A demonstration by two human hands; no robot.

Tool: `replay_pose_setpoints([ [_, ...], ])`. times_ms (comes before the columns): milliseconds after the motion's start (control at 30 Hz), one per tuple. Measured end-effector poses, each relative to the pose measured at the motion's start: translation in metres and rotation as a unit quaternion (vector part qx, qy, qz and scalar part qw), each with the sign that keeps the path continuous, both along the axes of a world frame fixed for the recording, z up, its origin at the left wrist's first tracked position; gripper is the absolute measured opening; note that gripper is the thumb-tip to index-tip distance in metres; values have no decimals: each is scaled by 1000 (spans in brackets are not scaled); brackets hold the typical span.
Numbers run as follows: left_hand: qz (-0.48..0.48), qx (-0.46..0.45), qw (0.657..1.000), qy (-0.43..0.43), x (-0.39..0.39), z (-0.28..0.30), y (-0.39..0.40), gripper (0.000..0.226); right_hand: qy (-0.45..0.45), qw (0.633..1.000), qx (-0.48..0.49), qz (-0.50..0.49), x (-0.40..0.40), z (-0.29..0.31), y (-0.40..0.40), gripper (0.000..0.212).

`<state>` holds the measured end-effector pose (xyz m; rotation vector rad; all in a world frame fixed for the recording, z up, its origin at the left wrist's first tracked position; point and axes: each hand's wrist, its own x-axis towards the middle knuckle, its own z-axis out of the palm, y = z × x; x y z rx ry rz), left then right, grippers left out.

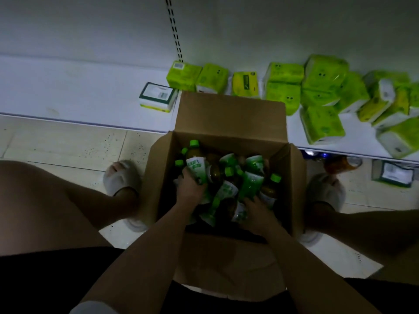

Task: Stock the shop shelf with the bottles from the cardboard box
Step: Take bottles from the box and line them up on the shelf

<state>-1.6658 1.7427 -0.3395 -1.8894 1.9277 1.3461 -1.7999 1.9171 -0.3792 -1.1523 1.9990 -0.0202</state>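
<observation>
An open cardboard box [229,118] stands on the floor between my feet, against the low white shelf [79,94]. Inside lie several amber bottles [251,182] with green caps and green-and-white labels. My left hand [189,189] is inside the box and grips one bottle [196,162] by its label, the bottle upright with its green cap on top. My right hand [258,214] reaches into the near right of the box and grips another bottle [240,213] lying among the others. The shelf's left half is bare.
Several green and yellow tissue packs [317,87] lie across the right half of the shelf; one white-and-green pack [157,96] lies left of the box flap. Under the shelf at right lie a bottle [337,165] and another pack [394,173]. My slippered feet flank the box.
</observation>
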Motion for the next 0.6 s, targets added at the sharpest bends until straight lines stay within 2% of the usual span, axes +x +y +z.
replay_pose_setpoints([
  [167,-62,-19,996,-66,-11,-13,-11,90,-50,998,41,9,-13,-1,-10,80],
  [267,-46,35,995,-77,-15,-10,-28,103,-70,997,41,0,-16,2,-17,74],
  [367,-31,65,994,-76,-17,-3,-32,112,-103,994,24,-15,-21,15,-22,76],
  [467,-39,26,997,-57,-17,1,-17,106,-167,983,-15,-79,-27,35,-26,80],
  [600,-51,-31,998,-3,-13,6,4,97,-212,956,-61,-193,-28,55,-35,56],
])
